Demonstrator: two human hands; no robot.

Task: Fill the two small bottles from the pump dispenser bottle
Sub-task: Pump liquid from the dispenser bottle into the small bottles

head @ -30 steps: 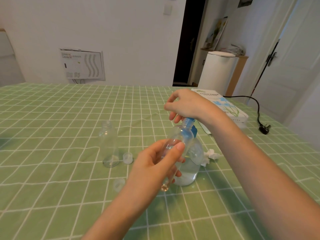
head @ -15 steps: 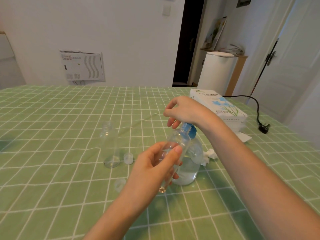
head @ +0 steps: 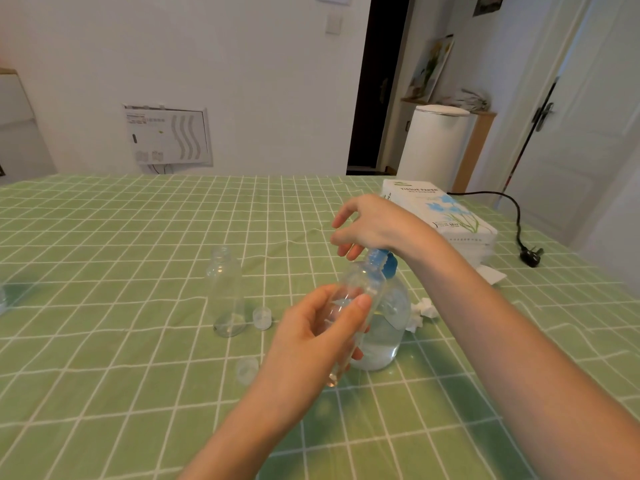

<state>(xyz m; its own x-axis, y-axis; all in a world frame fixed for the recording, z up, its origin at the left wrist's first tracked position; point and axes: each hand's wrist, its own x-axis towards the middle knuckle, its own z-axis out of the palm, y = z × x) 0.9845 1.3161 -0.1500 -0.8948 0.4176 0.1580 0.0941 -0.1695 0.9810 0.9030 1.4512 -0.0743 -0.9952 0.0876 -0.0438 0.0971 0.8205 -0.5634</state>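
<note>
Mid-frame, the left hand grips one tilted small bottle, seemingly barely filled, at the pump dispenser bottle, right hand loosely spread above; the second small bottle stands empty left-center.

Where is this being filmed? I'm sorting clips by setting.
Most likely a home, probably a dining area. The table wears a green checked cloth, a tissue box lies on it, and a white bin stands beside an open doorway and a white door.

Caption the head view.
Left hand holds a small bottle at the pump bottle; right hand presses.
</note>
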